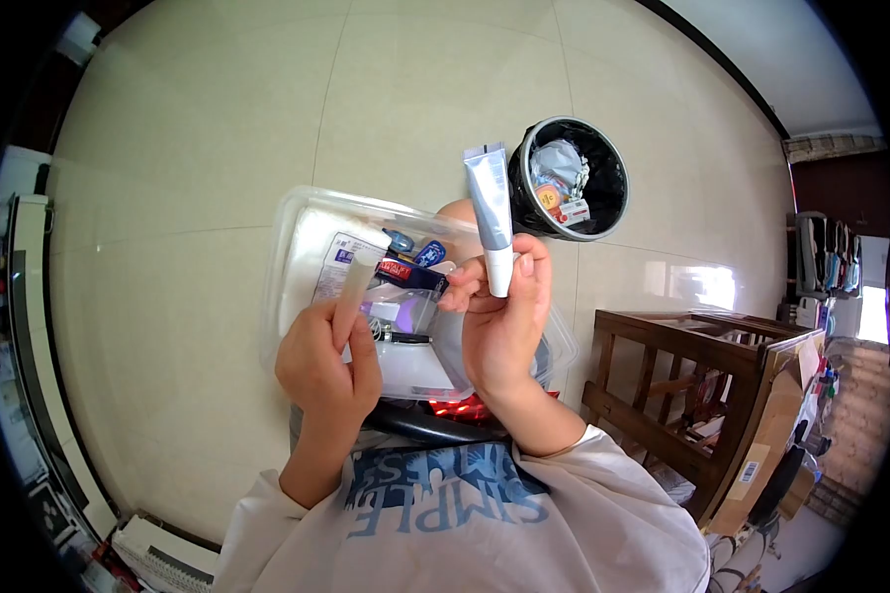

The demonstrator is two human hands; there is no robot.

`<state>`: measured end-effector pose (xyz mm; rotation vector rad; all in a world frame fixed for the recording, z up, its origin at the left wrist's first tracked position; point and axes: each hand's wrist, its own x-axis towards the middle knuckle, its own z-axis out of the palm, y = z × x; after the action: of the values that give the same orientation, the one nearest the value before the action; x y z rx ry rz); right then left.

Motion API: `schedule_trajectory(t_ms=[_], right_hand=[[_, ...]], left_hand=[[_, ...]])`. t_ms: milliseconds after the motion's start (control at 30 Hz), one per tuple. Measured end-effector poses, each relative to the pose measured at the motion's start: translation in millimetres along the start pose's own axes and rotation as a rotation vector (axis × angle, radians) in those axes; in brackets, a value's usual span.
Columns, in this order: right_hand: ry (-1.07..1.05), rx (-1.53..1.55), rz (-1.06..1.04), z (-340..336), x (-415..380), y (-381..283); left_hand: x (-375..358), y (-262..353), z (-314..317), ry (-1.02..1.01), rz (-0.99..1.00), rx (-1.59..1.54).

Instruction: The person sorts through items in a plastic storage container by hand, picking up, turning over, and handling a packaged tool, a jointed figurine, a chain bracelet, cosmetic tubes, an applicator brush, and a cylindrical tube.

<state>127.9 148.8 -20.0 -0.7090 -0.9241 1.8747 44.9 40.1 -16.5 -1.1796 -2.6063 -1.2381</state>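
My left hand point(328, 361) is closed round a pale, translucent stick-like tube point(354, 289), held upright over the left part of a clear plastic box point(295, 212). In my right hand point(509, 331) a silver squeeze tube point(489, 198) with a white cap is pinched by the cap end, its flat end pointing away from me. The box holds a white packet point(316, 252) with printed text, a dark box with a red label point(398, 272), a blue oval item point(430, 254), a purple item point(396, 314) and a black pen-like item point(405, 338).
A round bin point(618, 163) with a black liner and rubbish stands beyond my right hand. To the right is a brown wooden frame point(653, 395) with a cardboard piece point(761, 465). A white cabinet edge point(30, 346) runs along the left. Pale tiles point(208, 128) cover the floor.
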Motion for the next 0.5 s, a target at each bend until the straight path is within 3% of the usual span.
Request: schedule_trajectory(t_ms=[500], right_hand=[[-0.079,0.147,0.026,-4.9,2.0,1.6]], left_hand=[[-0.2,2.0,-0.4,-0.007,0.053,0.022]])
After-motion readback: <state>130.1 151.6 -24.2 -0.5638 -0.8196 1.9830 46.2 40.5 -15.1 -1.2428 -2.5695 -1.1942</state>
